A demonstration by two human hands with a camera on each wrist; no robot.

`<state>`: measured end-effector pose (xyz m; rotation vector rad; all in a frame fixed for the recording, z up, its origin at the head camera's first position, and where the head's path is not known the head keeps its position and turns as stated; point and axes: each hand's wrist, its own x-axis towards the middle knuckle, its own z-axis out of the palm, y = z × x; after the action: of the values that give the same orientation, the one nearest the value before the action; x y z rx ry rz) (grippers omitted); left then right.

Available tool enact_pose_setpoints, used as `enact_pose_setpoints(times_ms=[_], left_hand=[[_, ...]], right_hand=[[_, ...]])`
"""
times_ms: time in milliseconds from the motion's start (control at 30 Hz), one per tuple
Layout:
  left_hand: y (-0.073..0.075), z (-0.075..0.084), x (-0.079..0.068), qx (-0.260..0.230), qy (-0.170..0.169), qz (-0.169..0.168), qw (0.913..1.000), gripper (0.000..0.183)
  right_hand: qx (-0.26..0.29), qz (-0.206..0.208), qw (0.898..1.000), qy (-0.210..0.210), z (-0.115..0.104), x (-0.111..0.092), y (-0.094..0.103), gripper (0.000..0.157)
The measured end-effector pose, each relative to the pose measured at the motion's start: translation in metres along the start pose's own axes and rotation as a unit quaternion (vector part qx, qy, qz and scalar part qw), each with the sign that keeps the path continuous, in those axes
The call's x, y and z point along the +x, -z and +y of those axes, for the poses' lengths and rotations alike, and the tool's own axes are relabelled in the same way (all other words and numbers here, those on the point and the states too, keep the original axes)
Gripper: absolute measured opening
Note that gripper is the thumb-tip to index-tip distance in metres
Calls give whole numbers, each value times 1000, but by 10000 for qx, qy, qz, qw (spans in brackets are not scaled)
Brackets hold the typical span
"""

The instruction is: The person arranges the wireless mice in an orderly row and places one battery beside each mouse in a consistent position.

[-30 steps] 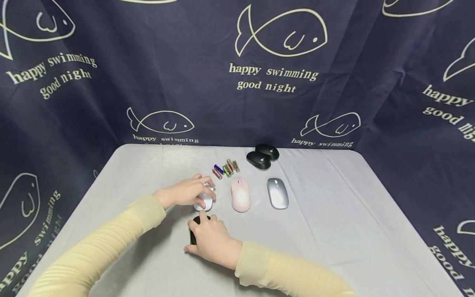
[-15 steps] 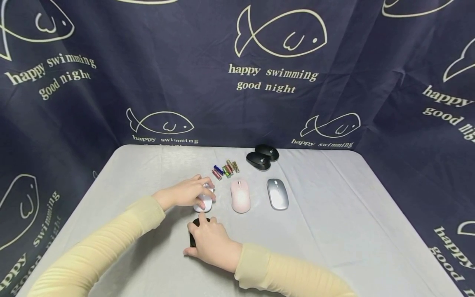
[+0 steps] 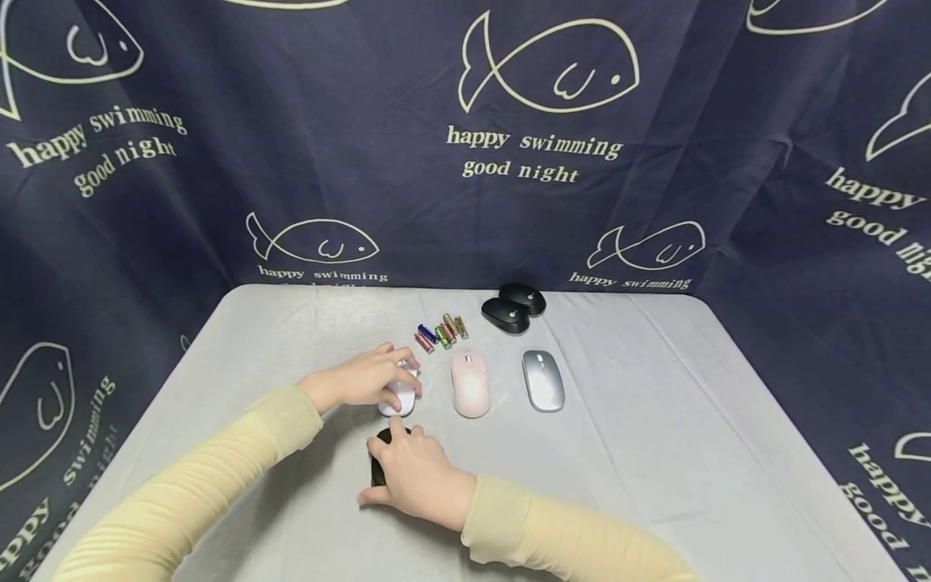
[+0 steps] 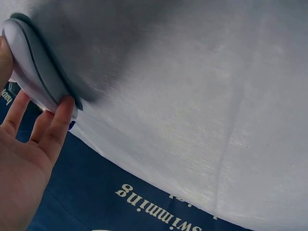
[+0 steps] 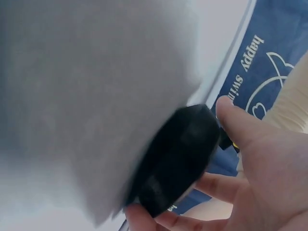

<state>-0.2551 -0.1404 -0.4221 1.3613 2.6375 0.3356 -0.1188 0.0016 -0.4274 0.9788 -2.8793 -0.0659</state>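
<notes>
Both hands are busy, and each one has its own mouse on the white table (image 3: 640, 461). The left hand (image 3: 364, 378) grips a white mouse (image 3: 406, 397), with its thumb on one side and its fingertips on the other. Close in front of the person, the right hand (image 3: 422, 473) holds a black mouse (image 5: 178, 149) with bent fingers. Its thumb sticks out near one end of that mouse, and I cannot tell if it touches. The two hands are apart but near each other. One right fingertip is just beside the near end of the white mouse.

The left arm comes in from the left and reaches farther out. The right arm comes in from the right and lies lower. Both wear a pale yellow sleeve (image 3: 196, 473).

Next to the white mouse lies a pink mouse (image 3: 471, 388), and farther right a silver mouse (image 3: 543, 381). Small batteries (image 3: 426, 333) lie in a bunch past the white and pink mice; they are red, blue, green and gold. Two more black mice (image 3: 504, 315) sit together near the far edge. Behind is a dark blue cloth (image 3: 414, 194) with fish and words.
</notes>
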Motion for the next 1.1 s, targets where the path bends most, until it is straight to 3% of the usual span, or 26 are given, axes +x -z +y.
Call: enact_pose_setpoints(times_ms=[300,767,1100], left_hand=[[1,2,-2,94,-73,73,9999,37],[-2,-2,2,168,-164,208,9995,38],[1,1,0,236,-115,265,9993,35]], right_hand=[[454,-576,9972,-129,8,1,13,64],[371,-577,9976,32,28,-2,39,62],[366,-722,9967,-29,48,-2,58,74]])
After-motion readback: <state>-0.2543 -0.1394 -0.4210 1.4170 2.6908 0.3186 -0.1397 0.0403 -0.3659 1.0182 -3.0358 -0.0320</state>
